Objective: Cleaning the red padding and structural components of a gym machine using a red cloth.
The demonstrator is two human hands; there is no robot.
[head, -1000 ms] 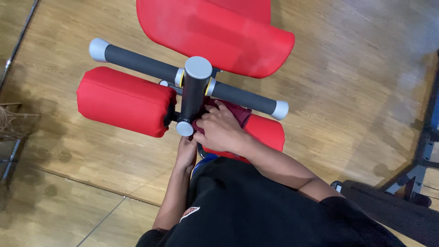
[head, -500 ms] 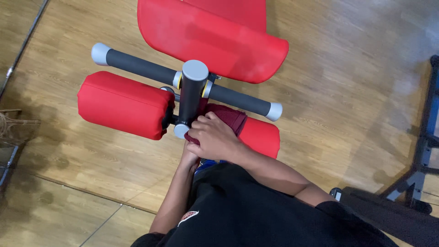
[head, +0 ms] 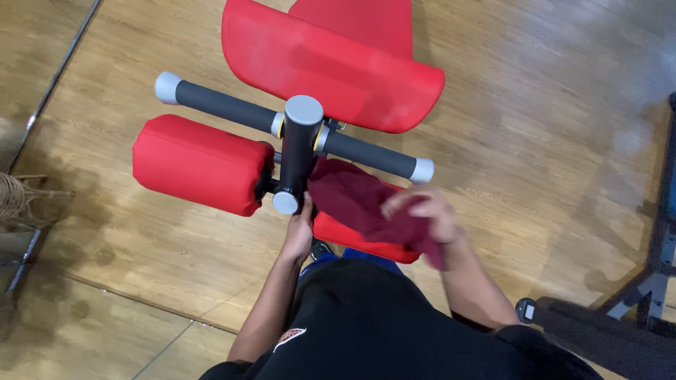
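Observation:
I look down at a red exercise bench with a red seat pad (head: 331, 63), two red roller pads, one on the left (head: 201, 164), and a black crossbar with grey end caps (head: 225, 105). A black upright post (head: 298, 151) stands at the middle. My left hand (head: 299, 236) rests against the lower end of that post. My right hand (head: 426, 214) grips a dark red cloth (head: 355, 197) that lies over the right roller pad (head: 359, 239).
Wooden floor (head: 528, 105) surrounds the bench. A dark metal frame (head: 658, 274) stands at the right edge. A wicker object (head: 21, 197) and a metal rail (head: 56, 74) are at the left.
My right hand has pulled the dark red cloth from the post out to the right along the roller pad. My left hand stays at the post.

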